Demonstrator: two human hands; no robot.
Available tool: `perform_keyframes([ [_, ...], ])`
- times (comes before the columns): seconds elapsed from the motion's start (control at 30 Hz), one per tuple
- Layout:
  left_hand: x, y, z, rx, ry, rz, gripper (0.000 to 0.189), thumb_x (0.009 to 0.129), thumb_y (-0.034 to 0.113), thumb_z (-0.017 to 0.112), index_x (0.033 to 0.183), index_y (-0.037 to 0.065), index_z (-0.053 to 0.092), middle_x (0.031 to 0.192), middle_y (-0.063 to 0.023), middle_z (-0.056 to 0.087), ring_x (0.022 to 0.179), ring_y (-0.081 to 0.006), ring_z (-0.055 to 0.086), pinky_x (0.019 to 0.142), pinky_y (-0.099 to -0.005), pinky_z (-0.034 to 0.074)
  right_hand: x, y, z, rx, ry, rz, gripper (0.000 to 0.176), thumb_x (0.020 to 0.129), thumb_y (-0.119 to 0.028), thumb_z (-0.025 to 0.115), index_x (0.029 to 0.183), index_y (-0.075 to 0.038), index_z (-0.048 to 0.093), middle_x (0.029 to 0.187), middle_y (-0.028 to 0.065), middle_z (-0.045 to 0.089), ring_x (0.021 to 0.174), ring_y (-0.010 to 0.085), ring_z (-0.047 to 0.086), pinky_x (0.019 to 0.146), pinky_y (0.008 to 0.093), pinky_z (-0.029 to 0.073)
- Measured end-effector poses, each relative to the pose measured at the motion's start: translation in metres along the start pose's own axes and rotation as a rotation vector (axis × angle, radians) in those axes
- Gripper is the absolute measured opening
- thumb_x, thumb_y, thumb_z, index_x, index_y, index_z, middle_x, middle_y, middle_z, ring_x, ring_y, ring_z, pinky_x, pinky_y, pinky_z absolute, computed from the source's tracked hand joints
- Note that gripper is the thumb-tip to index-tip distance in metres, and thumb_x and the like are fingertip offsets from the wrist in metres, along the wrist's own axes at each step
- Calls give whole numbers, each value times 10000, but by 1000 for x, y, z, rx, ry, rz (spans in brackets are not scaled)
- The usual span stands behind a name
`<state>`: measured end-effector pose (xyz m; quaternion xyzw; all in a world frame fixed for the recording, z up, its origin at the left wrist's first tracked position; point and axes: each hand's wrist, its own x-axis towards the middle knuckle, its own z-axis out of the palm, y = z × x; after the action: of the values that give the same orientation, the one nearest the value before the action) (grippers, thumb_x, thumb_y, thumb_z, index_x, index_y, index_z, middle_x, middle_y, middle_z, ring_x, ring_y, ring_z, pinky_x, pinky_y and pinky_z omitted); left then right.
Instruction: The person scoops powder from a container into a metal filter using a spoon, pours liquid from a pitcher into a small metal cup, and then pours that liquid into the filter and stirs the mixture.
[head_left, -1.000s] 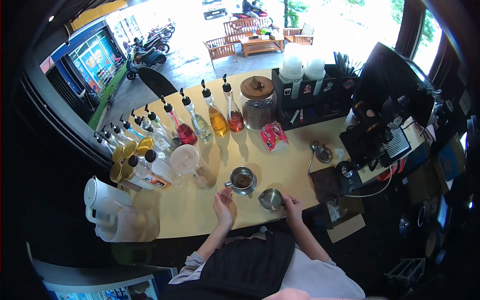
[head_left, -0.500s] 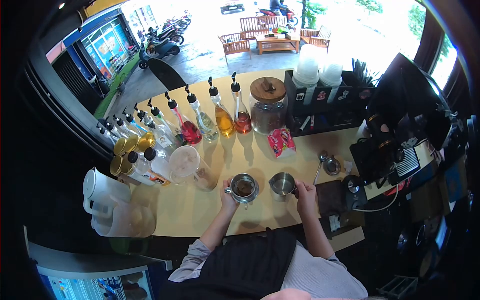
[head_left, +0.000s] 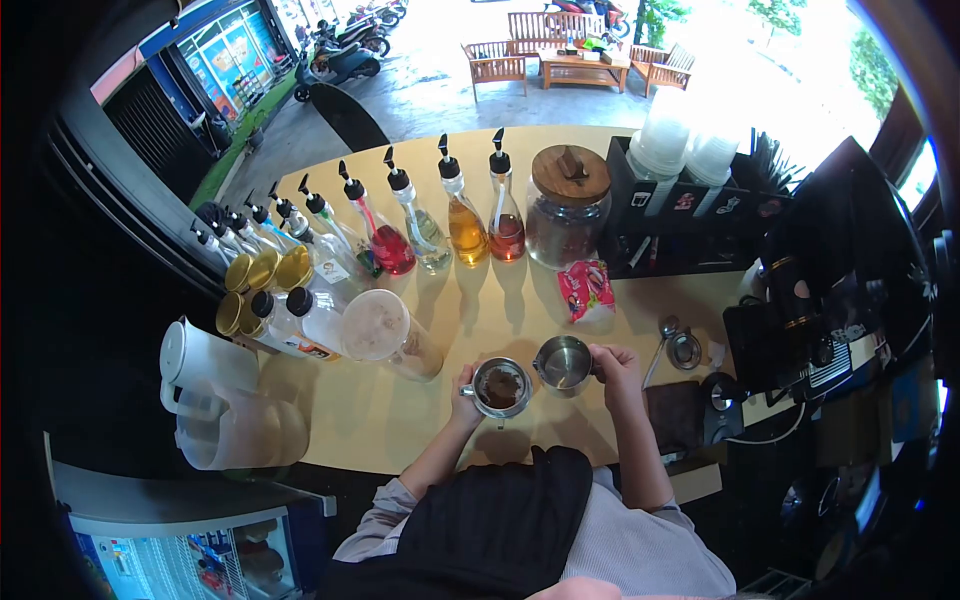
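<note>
My left hand is closed round the side of a round metal coffee dripper with wet-looking brown coffee inside. One small handle sticks out to its left, and another shows below the rim. My right hand grips the handle of a small steel pitcher. The pitcher's spout points left, close to the dripper's right rim. Its shiny inner wall and bottom show from above. Most of the left fingers are hidden behind the dripper.
Syrup bottles with pumps line the counter's far edge, beside a wooden-lidded jar and a pink packet. Left stand a tall lidded container and a white jug. A spoon and dark mat lie right.
The pitcher has come up and left, its spout now close to the dripper's rim. The dripper is still in my left hand. The whole view has shifted slightly.
</note>
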<state>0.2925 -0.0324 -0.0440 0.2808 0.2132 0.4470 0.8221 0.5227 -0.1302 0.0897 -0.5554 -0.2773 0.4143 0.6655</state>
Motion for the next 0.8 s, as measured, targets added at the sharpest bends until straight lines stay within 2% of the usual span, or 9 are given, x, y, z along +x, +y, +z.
perform_keyframes([
  [0.1, -2, 1, 5, -38, 72, -36, 482, 998, 359, 323, 1095, -39, 578, 1009, -125, 645, 932, -204, 619, 857, -347, 495, 1, -13, 6, -16, -16, 13, 279, 845, -156, 632, 586, -52, 614, 536, -68, 508, 468, 9, 373, 447, 213, 254],
  [0.17, -3, 2, 5, 70, 36, 57, 484, 998, 348, 323, 1070, -47, 594, 967, -125, 657, 886, -197, 630, 835, -331, 499, 3, -14, 8, -21, -8, 21, 271, 843, -147, 634, 592, -46, 619, 549, -67, 520, 484, 7, 392, 459, 209, 271],
  [0.23, -3, 1, 3, 69, 35, 35, 487, 999, 346, 320, 1054, -50, 599, 962, -129, 658, 883, -194, 630, 834, -329, 499, 6, -12, 7, -43, -54, -23, 252, 840, -129, 614, 597, -62, 613, 523, -72, 479, 452, 4, 317, 437, 207, 200],
  [0.27, -3, 0, 3, 72, 28, 20, 491, 1000, 344, 317, 1038, -54, 603, 957, -133, 659, 879, -191, 630, 833, -327, 498, 6, -15, 9, -46, -54, -17, 252, 840, -129, 614, 597, -62, 613, 523, -72, 479, 452, 4, 317, 437, 207, 200],
  [0.37, -1, -2, 4, 135, 46, 31, 498, 1003, 346, 310, 1044, -61, 594, 961, -134, 657, 890, -189, 628, 842, -329, 497, 5, -22, 12, -81, -67, -22, 299, 838, -124, 613, 547, -78, 559, 515, -84, 442, 457, 1, 293, 440, 213, 191],
  [0.43, -1, 0, 5, 156, 23, 37, 504, 1004, 350, 305, 1047, -63, 591, 967, -137, 658, 900, -190, 628, 850, -329, 495, 7, -21, 9, -105, -95, 22, 336, 846, -100, 622, 530, -62, 513, 541, -86, 457, 509, 1, 356, 478, 215, 260],
  [0.63, -3, 3, 6, 200, -24, 59, 532, 1006, 374, 289, 1063, -68, 580, 1002, -150, 656, 932, -199, 629, 866, -332, 495, 7, -27, 15, -150, -130, -11, 414, 842, -98, 623, 511, -99, 374, 528, -95, 355, 504, 10, 297, 469, 227, 225],
  [0.8, -4, 7, 13, 234, -19, 54, 546, 1008, 380, 276, 1069, -71, 578, 1005, -150, 656, 927, -201, 633, 861, -334, 498, 9, -23, 14, -177, -146, -2, 429, 840, -101, 629, 506, -106, 360, 523, -96, 334, 500, 13, 274, 463, 235, 205],
])
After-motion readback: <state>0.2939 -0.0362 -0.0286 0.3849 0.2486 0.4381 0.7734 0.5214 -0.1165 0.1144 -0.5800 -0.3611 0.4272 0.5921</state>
